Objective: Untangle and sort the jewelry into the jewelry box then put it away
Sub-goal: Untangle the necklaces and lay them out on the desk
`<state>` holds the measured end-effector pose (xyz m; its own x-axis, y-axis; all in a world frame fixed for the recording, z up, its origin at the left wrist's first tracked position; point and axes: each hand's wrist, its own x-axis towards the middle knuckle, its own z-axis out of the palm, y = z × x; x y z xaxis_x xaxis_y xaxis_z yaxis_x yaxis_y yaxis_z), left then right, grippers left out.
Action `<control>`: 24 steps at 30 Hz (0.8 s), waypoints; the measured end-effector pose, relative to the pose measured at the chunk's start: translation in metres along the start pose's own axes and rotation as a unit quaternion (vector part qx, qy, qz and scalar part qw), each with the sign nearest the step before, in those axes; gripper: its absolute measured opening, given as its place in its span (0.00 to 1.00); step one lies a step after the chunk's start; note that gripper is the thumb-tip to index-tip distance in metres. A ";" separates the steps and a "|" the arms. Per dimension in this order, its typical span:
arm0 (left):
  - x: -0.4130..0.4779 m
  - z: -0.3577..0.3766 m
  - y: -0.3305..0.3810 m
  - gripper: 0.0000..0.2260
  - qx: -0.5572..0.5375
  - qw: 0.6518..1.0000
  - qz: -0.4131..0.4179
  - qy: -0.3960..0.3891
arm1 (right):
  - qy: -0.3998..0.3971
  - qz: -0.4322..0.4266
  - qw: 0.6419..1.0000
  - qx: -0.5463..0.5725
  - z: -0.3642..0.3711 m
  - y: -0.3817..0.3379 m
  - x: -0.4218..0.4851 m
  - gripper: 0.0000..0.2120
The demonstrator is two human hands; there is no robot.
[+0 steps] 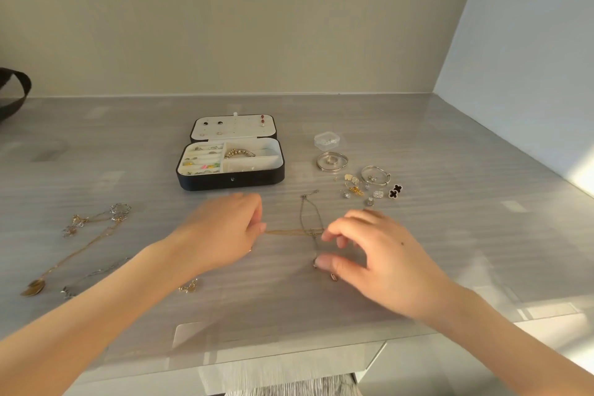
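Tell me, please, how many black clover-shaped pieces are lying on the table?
2: the near black clover and the far black clover, side by side, right of the jewelry box. More may be hidden.

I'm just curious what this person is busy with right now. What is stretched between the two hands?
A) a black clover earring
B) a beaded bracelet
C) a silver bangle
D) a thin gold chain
D: a thin gold chain runs straight from the left hand, which pinches it, across to the right hand, where it reaches the fingers.
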<state>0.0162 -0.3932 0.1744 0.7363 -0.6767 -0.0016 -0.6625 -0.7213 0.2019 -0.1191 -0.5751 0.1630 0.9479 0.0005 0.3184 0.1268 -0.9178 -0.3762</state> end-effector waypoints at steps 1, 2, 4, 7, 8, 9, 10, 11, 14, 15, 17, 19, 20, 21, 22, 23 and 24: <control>0.000 0.000 0.002 0.06 0.018 1.000 0.010 0.021 | -0.007 -0.008 1.000 -0.010 0.004 -0.003 -0.003 0.20; 0.001 -0.001 0.006 0.07 0.026 0.999 0.020 0.041 | -0.009 -0.017 1.000 -0.025 0.008 -0.006 -0.005 0.19; 0.006 0.001 0.013 0.08 0.010 0.998 0.040 0.056 | 0.000 -0.021 0.999 -0.029 0.016 -0.009 -0.008 0.14; 0.016 0.009 0.025 0.08 -0.048 0.996 0.067 0.042 | 0.016 -0.011 1.000 -0.004 0.022 -0.008 -0.009 0.07; 0.019 0.011 0.028 0.08 -0.071 0.994 0.069 0.039 | 0.014 -0.008 1.000 -0.007 0.023 -0.007 -0.010 0.06; 0.022 0.013 0.031 0.07 -0.094 0.993 0.068 0.038 | 0.012 -0.007 1.000 -0.011 0.022 -0.006 -0.011 0.06; 0.024 0.013 0.033 0.06 -0.112 0.991 0.066 0.037 | 0.009 -0.002 1.000 -0.008 0.022 -0.005 -0.012 0.07; 0.025 0.014 0.034 0.05 -0.123 0.990 0.067 0.034 | 0.005 0.004 1.000 -0.003 0.021 -0.004 -0.012 0.08; 0.025 0.016 0.036 0.03 -0.123 0.989 0.083 0.020 | -0.005 0.002 1.000 0.020 0.016 -0.001 -0.016 0.11; 0.025 0.016 0.037 0.03 -0.116 0.989 0.087 0.015 | -0.007 0.000 1.000 0.028 0.013 -0.002 -0.017 0.10; 0.024 0.017 0.037 0.05 -0.092 0.991 0.094 0.008 | -0.014 0.011 0.999 0.049 0.007 -0.001 -0.020 0.06; 0.022 0.018 0.036 0.06 -0.078 0.992 0.100 0.004 | -0.014 0.040 0.995 0.094 0.001 -0.001 -0.022 0.05; 0.021 0.019 0.036 0.06 -0.081 0.991 0.103 0.005 | -0.006 0.052 0.992 0.116 -0.002 0.000 -0.023 0.05; 0.019 0.019 0.035 0.06 -0.091 0.990 0.105 0.009 | 0.004 0.061 0.989 0.138 -0.004 0.000 -0.023 0.05; 0.016 0.019 0.034 0.06 -0.106 0.989 0.105 0.013 | 0.011 0.069 0.985 0.156 -0.006 0.001 -0.023 0.05; 0.014 0.019 0.033 0.05 -0.124 0.987 0.105 0.017 | 0.015 0.076 0.982 0.170 -0.008 0.002 -0.022 0.06; 0.011 0.019 0.032 0.04 -0.143 0.984 0.104 0.020 | 0.014 0.081 0.981 0.177 -0.009 0.003 -0.022 0.07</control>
<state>0.0009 -0.4265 0.1626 0.5977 -0.7946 0.1063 -0.7373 -0.4928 0.4620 -0.1422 -0.5819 0.1629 0.9562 -0.1496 0.2514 0.0732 -0.7097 -0.7007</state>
